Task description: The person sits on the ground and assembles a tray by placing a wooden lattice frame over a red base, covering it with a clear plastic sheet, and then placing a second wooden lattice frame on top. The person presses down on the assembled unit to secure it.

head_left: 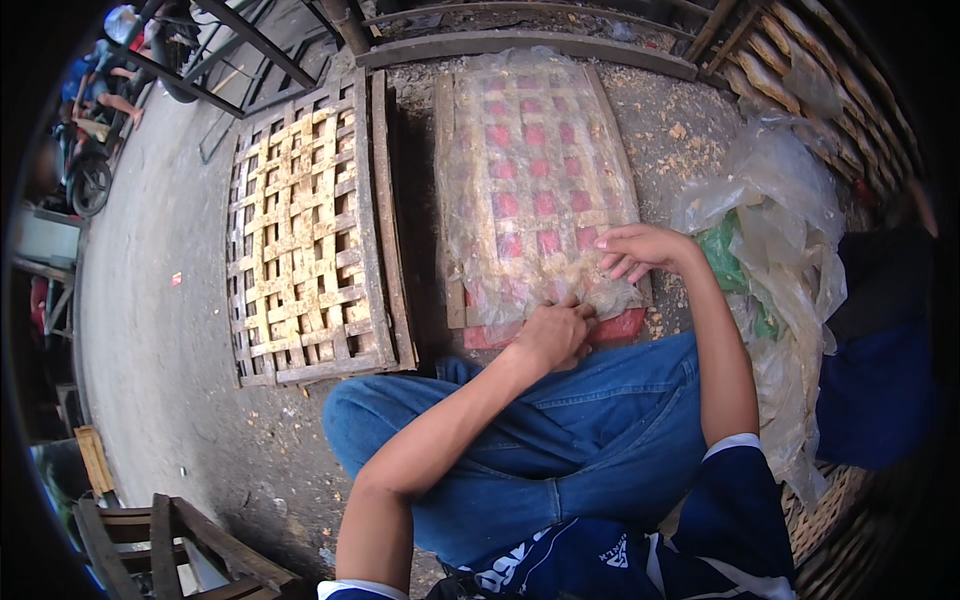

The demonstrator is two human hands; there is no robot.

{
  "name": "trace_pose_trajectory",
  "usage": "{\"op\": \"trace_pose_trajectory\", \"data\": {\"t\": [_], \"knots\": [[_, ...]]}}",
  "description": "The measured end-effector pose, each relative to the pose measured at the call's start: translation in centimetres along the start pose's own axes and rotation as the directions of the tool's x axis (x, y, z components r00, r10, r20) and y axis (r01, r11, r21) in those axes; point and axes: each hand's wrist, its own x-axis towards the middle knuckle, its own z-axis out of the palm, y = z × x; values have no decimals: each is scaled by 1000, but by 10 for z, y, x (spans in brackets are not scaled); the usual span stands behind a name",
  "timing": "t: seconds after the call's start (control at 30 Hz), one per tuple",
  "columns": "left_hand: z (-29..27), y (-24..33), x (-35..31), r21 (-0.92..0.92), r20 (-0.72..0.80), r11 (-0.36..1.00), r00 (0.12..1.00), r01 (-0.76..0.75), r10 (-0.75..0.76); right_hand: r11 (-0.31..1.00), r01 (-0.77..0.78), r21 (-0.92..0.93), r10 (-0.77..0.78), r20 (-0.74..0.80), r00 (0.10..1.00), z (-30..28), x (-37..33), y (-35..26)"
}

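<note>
A bare woven rack (300,220) lies left; beside it, the clear plastic sheet (520,170) covers another slatted rack. At its near edge the left hand (556,336) curls its fingers — whether they pinch plastic, I cannot tell. Further right, the right hand (645,248) hangs loosely spread. The step seems to be arranging that edge; next calls for a sure pinch — then even spreading. Crumpled plastic (800,240) sits far right.

A narrow gap parts the woven racks (301,235) from the plastic-covered rack (540,190); crumpled sheeting (790,265) obstructs the right.

Grey floor (150,330) with woven racks (300,240), a plastic-covered rack (538,190), scattered crumbs (678,131).
</note>
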Motion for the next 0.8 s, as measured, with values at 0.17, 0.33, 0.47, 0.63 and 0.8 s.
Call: {"op": "trace_pose_trajectory", "data": {"t": [0.17,0.33,0.47,0.63,0.8], "knots": [[-8,2,0,9,35,1000,999,-3,2,781,-218,-586,-365,-710,602,-24,-2,26],[-12,2,-1,-15,66,1000,998,11,-10,975,196,-105,-220,-322,921,-13,-2,1],[2,-2,-1,-49,-48,999,999,-21,19,988,-11,155,11,1,1000,-4,0,2],[-11,1,-1,-48,26,999,1000,6,-5,897,-146,-418,-217,-704,676,-43,-2,29],[-6,-2,-1,-34,9,999,1000,-10,11,974,-2,-227,-126,-545,829,-32,15,35]]}}
